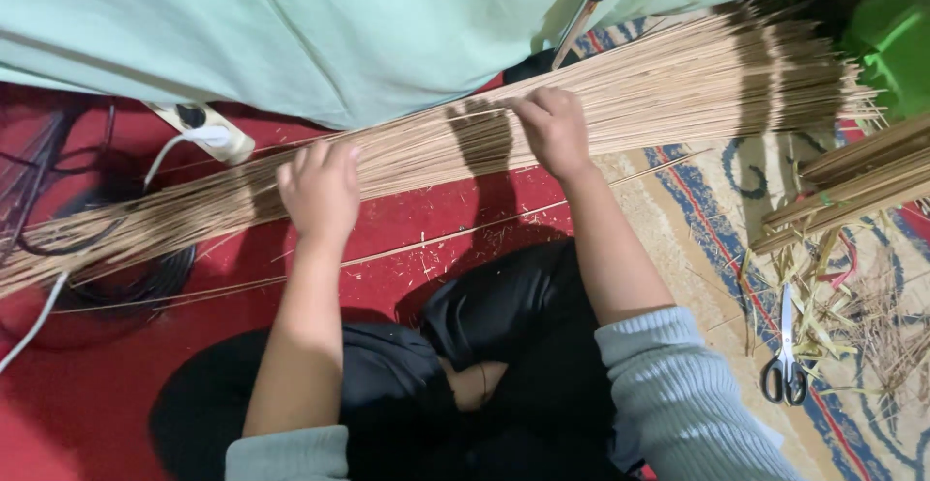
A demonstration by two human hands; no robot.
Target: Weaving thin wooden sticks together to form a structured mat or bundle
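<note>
A long bundle of thin tan sticks (678, 84) lies across the floor from lower left to upper right. My left hand (320, 190) rests on the bundle near its middle, fingers curled over the sticks. Further right, my right hand (552, 127) presses on the same bundle, fingertips pinching into the sticks. A few single sticks (455, 234) lie loose on the red carpet (87, 384) just below the bundle. My crossed legs in black cloth (484, 345) sit in front of it.
A pale green cloth (339, 26) hangs behind the bundle. A white power strip (208, 132) with a plug and dark cables (58, 200) lie at the left. Scissors (785, 370), leaf scraps (843, 297) and another stick bundle (852, 181) sit on the patterned rug at the right. A green object (896, 40) stands top right.
</note>
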